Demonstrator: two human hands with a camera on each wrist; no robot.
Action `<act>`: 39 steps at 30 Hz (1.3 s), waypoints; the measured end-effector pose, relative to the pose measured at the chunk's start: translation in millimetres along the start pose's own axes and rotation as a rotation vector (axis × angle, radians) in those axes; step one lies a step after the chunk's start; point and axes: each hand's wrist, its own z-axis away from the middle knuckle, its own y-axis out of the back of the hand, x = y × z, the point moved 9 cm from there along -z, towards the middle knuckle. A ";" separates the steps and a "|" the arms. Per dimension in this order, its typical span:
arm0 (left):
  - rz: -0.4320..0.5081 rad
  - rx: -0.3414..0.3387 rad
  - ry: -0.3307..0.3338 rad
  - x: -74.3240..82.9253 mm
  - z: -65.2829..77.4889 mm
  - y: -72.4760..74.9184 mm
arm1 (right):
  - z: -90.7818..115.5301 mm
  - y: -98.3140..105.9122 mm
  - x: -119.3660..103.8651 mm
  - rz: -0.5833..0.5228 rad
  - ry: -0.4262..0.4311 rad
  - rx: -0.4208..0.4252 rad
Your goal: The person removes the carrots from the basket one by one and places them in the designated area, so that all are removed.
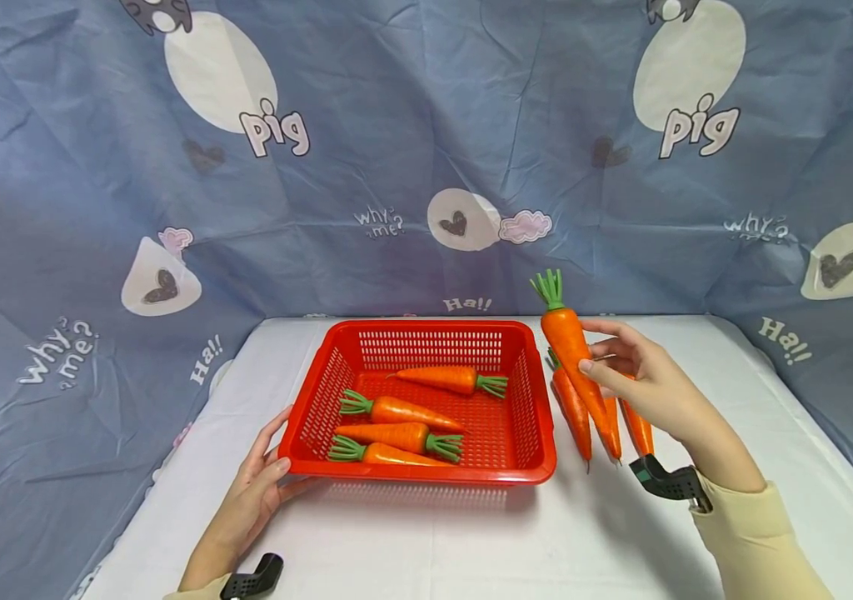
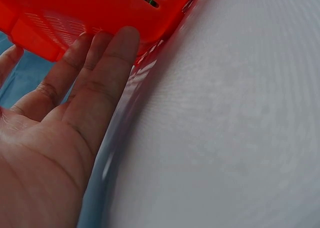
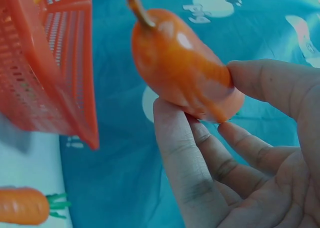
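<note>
My right hand (image 1: 647, 379) pinches an orange carrot (image 1: 567, 337) between thumb and fingers, its green stem end up and its tip slanting down. In the right wrist view this carrot (image 3: 175, 63) points its thin tip at the camera. A red plastic basket (image 1: 542, 450) with slotted walls stands left of it. At the basket's near left corner, my left hand (image 1: 250, 492) grips the rim, its thumb on top. The left wrist view has the fingers (image 2: 107, 63) under the basket's edge. Several carrots (image 1: 396, 410) with green tops lie inside the basket.
Right of the basket, below the held carrot, more carrots (image 1: 572, 412) lie on the white tabletop (image 1: 396, 550), partly covered by it and the right hand. A blue printed cloth (image 1: 366, 108) hangs behind the table and along both sides.
</note>
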 end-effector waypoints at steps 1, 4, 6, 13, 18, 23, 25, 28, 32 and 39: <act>-0.002 0.000 0.000 -0.3 -0.2 0.2 | 1.3 3.4 1.6 0.000 -0.003 0.009; -0.005 -0.003 -0.001 -1.2 -0.6 0.4 | 5.0 13.9 7.8 0.004 -0.018 0.035; -0.003 -0.005 0.003 -2.3 -0.5 0.7 | 7.0 19.8 12.0 0.006 -0.021 0.049; 0.003 -0.006 -0.003 -0.6 -0.2 0.3 | 12.2 32.4 24.4 -0.001 -0.030 0.083; 0.001 -0.001 -0.009 0.1 -0.6 0.1 | 15.1 37.8 31.7 -0.003 -0.041 0.093; -0.001 -0.002 -0.004 -0.3 -0.8 -0.6 | 18.7 41.9 38.2 -0.008 -0.046 0.105; 0.000 -0.002 0.002 -0.9 -0.9 -0.6 | 20.1 43.4 41.0 -0.014 -0.048 0.109; -0.001 0.002 0.011 -1.6 -0.6 -0.4 | 22.1 46.1 46.3 -0.018 -0.055 0.117; -0.005 0.003 0.016 -1.8 -0.2 -0.4 | 24.7 50.5 54.8 -0.008 -0.069 0.128; 0.000 0.000 0.009 -0.1 -0.4 -0.6 | 29.3 58.2 70.4 0.019 -0.100 0.147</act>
